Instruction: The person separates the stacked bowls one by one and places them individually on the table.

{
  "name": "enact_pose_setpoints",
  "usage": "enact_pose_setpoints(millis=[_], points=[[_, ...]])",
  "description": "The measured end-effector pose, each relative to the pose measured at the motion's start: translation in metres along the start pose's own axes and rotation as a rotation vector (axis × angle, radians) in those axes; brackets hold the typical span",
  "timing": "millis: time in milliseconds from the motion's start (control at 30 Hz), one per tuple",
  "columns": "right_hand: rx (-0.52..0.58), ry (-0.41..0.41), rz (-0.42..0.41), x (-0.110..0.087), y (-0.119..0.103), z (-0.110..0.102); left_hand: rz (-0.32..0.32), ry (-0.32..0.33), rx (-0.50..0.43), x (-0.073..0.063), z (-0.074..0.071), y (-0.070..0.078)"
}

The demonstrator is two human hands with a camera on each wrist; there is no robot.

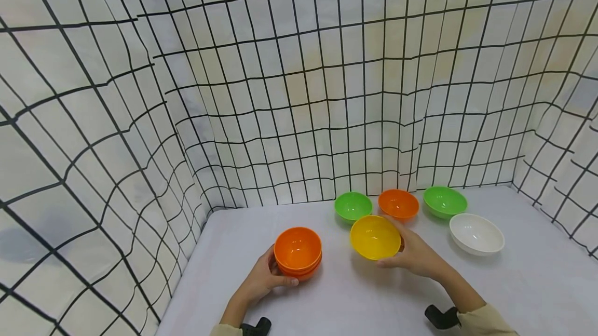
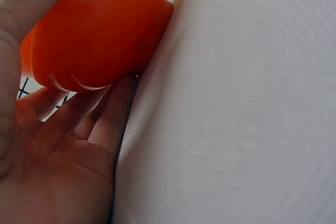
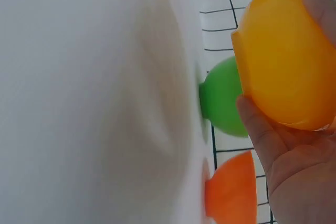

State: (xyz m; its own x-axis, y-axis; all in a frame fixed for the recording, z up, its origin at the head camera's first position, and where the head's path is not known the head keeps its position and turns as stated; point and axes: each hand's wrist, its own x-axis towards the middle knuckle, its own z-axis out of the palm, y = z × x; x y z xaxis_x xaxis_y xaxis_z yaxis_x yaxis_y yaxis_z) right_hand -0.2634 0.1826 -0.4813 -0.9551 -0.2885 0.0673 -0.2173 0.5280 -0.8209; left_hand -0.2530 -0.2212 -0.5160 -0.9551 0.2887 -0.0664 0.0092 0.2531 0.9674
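A stack of orange bowls [image 1: 298,249] stands on the table, one nested in another. My left hand [image 1: 263,280] holds this stack from its left side, thumb in front and fingers behind; in the left wrist view the fingers [image 2: 118,106] reach round the orange side near the cloth. The right hand [image 1: 417,254] grips a yellow bowl [image 1: 375,237] by its right side. That bowl is raised off the table and tipped a little, its inside facing me. In the right wrist view the yellow bowl [image 3: 289,56] shows its underside, apart from the cloth.
Along the back of the table stand a green bowl [image 1: 353,206], an orange bowl [image 1: 398,204] and another green bowl [image 1: 445,202]. A white bowl [image 1: 476,234] sits at the right. White cloth [image 1: 336,302] covers the table. A black-gridded sheet [image 1: 299,92] hangs behind and at both sides.
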Motion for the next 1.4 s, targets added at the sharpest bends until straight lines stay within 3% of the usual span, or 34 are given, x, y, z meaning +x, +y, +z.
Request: enact_pose_setpoints(millis=[167, 533, 767, 1400], points=[[-0.023, -0.004, 0.038, -0.006, 0.012, -0.010, 0.002, -0.001, -0.005, -0.001, 0.000, 0.000], [-0.071, -0.003, 0.036, -0.016, 0.039, -0.033, -0.006, -0.004, -0.016, 0.000, 0.001, 0.000], [-0.107, 0.028, 0.026, -0.021, 0.045, -0.048, 0.000, 0.002, -0.014, 0.000, 0.001, -0.002], [-0.138, -0.009, 0.091, -0.022, 0.053, -0.053, 0.001, -0.002, -0.012, -0.001, 0.001, -0.001]])
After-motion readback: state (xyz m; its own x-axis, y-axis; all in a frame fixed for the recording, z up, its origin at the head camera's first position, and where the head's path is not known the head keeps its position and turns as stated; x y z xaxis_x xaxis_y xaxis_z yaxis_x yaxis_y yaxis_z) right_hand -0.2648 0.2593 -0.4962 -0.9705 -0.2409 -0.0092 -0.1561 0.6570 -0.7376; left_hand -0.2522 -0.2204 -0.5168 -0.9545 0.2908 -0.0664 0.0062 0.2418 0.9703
